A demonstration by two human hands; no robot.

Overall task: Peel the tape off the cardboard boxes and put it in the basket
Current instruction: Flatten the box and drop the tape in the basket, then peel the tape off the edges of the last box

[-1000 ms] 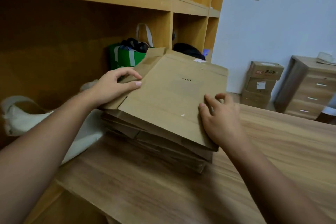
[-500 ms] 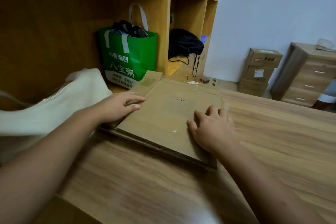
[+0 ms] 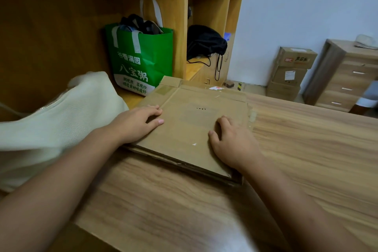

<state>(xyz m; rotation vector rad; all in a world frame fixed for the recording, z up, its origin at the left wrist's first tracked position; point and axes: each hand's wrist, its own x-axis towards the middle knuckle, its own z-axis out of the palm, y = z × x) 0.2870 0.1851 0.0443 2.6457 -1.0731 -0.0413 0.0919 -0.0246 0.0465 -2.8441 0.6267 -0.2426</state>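
Two-handed press on the flattened cardboard boxes stacked on the table, likely steadying them: left hand flat, fingers straight; right hand palm-down, fingers loosely bent, pinching nothing. Tape on the right edge, unpeeled; no basket visible.

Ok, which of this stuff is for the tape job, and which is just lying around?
For the job: flattened cardboard boxes, tape on their right edge, left hand and right hand resting on top. No basket in view.
Just lying about: green bag, cream bag, black bag, drawers.
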